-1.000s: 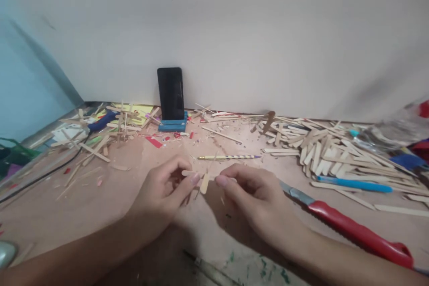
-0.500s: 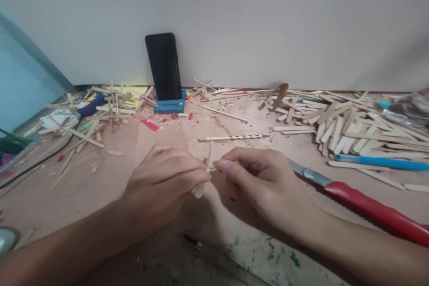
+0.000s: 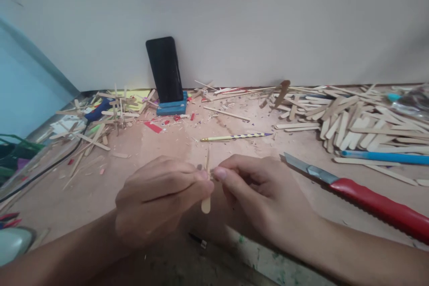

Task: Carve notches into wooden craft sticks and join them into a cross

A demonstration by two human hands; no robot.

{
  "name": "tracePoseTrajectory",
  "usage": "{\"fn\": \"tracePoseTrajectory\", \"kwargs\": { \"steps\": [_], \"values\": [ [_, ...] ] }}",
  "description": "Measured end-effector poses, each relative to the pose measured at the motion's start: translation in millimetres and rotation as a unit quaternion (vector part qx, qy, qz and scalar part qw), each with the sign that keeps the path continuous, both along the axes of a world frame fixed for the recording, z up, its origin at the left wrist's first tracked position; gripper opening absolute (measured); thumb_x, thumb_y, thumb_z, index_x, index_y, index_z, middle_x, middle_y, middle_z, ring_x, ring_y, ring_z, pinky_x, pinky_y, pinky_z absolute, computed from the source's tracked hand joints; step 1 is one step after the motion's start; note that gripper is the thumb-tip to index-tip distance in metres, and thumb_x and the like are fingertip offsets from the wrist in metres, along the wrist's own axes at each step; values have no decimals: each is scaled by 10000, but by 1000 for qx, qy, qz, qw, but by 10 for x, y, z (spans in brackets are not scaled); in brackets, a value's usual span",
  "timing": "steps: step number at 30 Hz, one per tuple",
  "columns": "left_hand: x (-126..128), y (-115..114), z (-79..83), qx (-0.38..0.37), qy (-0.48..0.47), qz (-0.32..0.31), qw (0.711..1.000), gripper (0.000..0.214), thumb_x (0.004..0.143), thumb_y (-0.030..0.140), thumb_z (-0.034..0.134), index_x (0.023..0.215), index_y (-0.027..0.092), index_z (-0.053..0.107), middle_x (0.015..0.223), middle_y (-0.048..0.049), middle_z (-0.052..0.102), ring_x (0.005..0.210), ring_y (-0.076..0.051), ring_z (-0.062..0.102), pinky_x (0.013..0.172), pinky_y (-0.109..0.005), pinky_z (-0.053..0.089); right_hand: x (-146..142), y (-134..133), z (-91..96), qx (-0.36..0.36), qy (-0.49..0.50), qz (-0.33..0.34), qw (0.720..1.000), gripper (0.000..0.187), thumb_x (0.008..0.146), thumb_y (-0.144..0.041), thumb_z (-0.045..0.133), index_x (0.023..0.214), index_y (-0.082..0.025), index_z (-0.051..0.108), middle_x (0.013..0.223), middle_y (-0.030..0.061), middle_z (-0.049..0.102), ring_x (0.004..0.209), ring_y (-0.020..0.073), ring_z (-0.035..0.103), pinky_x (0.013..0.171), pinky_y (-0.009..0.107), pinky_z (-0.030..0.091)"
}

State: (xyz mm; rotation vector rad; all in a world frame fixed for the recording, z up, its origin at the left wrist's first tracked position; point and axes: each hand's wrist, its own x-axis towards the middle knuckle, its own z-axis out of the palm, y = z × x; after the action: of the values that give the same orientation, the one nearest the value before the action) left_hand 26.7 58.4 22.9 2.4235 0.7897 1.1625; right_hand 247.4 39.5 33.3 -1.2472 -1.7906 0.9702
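A small piece made of wooden craft sticks stands nearly upright between my two hands, just above the table. My left hand is closed round it, with fingertips pinched on its middle. My right hand pinches the same piece from the right side with thumb and forefinger. The part of the piece inside my fingers is hidden. A red-handled utility knife with its blade out lies on the table just right of my right hand.
A heap of craft sticks covers the right back of the table, with a blue pen at its edge. A striped pencil lies beyond my hands. A black phone leans on the wall in a blue stand. Stick scraps litter the left.
My left hand closed further over the stick piece, and the piece turned from lying crosswise to nearly upright. My view shifted, so the knife now lies clear of my right hand.
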Motion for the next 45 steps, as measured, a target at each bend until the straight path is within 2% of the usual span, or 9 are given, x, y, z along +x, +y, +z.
{"fn": "tracePoseTrajectory", "kwargs": {
  "steps": [3, 8, 16, 22, 28, 34, 37, 42, 45],
  "values": [
    [17, 20, -12, 45, 19, -35, 998, 171, 1006, 79, 640, 1060, 213, 730, 980, 7, 808, 912, -135, 770, 862, -272, 623, 16, 36, -9, -18, -14, 35, 999, 350, 1043, -303, 555, 766, -194, 737, 650, -33, 683, 588, 101, 589, 557, 243, 435],
    [32, 110, -37, 107, 21, -55, 993, 243, 936, -34, 647, 1063, 150, 741, 1042, -41, 768, 963, -139, 730, 869, -285, 580, 51, 49, -9, -15, -17, 31, 999, 341, 1060, -306, 528, 845, -178, 761, 737, -22, 722, 654, 101, 616, 631, 249, 452],
    [25, 123, -2, 115, 21, -19, 993, 291, 939, 23, 627, 1106, 249, 699, 972, -2, 785, 913, -183, 732, 842, -382, 567, 78, 62, -8, -25, -15, 49, 998, 341, 1035, -326, 517, 824, -183, 743, 674, -34, 660, 610, 99, 574, 561, 235, 436],
    [6, 140, -10, 117, 45, -12, 992, 246, 923, 31, 664, 1070, 221, 716, 975, -19, 797, 907, -185, 735, 840, -391, 535, 97, 64, -10, 7, -43, 37, 998, 346, 1042, -261, 512, 775, -182, 716, 628, -46, 609, 568, 82, 513, 545, 238, 380],
    [10, 159, -17, 122, 47, -39, 991, 269, 961, 15, 589, 1079, 221, 713, 979, 7, 815, 953, -168, 750, 875, -363, 503, 100, 25, -36, 42, -47, 19, 998, 310, 1043, -217, 508, 813, -186, 714, 669, -40, 674, 554, 82, 535, 571, 243, 392],
    [24, 153, -51, 110, 58, -64, 990, 168, 1008, 80, 606, 1006, 199, 725, 933, 2, 799, 927, -149, 738, 849, -289, 519, 74, 8, -23, 36, -34, 25, 998, 343, 1047, -230, 470, 818, -185, 722, 696, -26, 696, 617, 95, 604, 627, 228, 439],
    [48, 146, -56, 103, 24, -71, 992, 198, 986, 36, 608, 1040, 185, 726, 920, -14, 783, 927, -154, 727, 859, -284, 543, 77, 20, -8, 30, -19, 18, 999, 330, 1053, -245, 462, 845, -199, 715, 736, -24, 712, 657, 107, 619, 660, 234, 453],
    [61, 150, -73, 87, -17, -19, 996, 292, 972, 57, 630, 1215, 202, 703, 1063, -63, 741, 954, -167, 693, 848, -303, 572, 101, 38, 4, 15, -8, 11, 1000, 359, 1053, -298, 497, 747, -199, 655, 622, -31, 602, 587, 117, 542, 596, 266, 398],
    [60, 168, -83, 41, -44, -18, 998, 267, 959, 63, 671, 1186, 199, 703, 1065, -67, 711, 972, -163, 685, 846, -278, 577, 103, 52, 16, 6, 3, 9, 1000, 385, 1048, -333, 499, 705, -198, 612, 598, -36, 546, 569, 115, 504, 570, 269, 375]
  ]
}}
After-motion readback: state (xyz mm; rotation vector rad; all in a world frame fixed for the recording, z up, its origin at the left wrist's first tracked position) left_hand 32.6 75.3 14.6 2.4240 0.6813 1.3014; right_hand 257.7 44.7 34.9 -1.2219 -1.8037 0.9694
